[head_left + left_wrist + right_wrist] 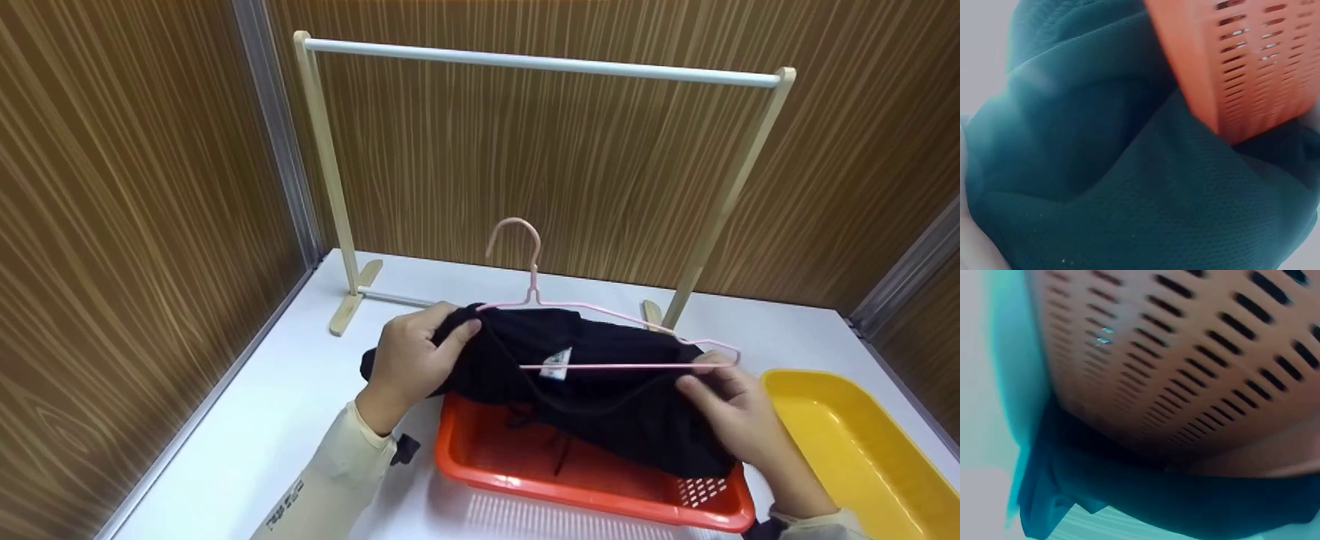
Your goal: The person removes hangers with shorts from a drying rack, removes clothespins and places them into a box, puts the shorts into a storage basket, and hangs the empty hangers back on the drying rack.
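A pink clothes hanger (pixel 622 367) is partly inside the neck opening of a black garment (pixel 630 420), which has a white label (pixel 555 364). My left hand (pixel 416 352) grips the cloth at the hanger's left shoulder, which the fabric covers. With thumb and fingers, my right hand (pixel 739 412) pinches the opening's right edge beside the hanger's bare right end. The hook points up. In the left wrist view dark cloth (pixel 1129 169) fills much of the picture, and in the right wrist view a dark fold of cloth (pixel 1185 500) hangs below the basket.
An orange-red slotted basket (pixel 540 491) sits under the garment. To its right is a yellow tray (pixel 862 442). Behind stands a wooden rack with a white rail (pixel 540 60) on the white table (pixel 247 420). Wood-grain panels (pixel 525 172) enclose the table.
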Tool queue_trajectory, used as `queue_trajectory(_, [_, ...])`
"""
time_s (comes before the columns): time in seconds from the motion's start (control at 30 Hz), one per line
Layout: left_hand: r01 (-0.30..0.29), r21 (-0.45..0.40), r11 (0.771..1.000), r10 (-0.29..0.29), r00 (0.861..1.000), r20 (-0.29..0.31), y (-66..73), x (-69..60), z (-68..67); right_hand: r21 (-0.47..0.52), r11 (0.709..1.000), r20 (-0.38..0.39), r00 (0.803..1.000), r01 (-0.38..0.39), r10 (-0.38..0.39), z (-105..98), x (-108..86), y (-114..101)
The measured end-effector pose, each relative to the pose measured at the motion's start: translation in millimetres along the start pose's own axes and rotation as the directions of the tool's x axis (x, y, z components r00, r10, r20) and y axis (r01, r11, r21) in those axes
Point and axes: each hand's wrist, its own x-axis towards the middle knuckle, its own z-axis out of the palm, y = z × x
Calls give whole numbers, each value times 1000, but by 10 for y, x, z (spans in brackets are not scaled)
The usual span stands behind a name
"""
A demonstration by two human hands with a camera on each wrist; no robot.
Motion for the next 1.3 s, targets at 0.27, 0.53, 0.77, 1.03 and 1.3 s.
queue_trajectory(0.27, [45,-5,999,-44,992,119,-33,-129,299,-463,867,234,969,183,-80,177,-47,10])
queue_trajectory(0.53, [48,49,998,-51,996,70,13,-236,452,-606,773,352,935,188,48,197,-37,-47])
queue_trajectory(0.77, [-29,129,991,21,998,64,29,-244,521,-600,770,352,936,217,11,185,-36,-53])
queue_trajectory(1.03, [5,104,995,-12,997,73,2,-211,504,-571,767,344,933,293,-100,192,-31,-46])
queue_trajectory(1.3, [40,59,997,-42,998,38,-55,-231,501,-529,654,345,841,541,-416,191,-17,-22])
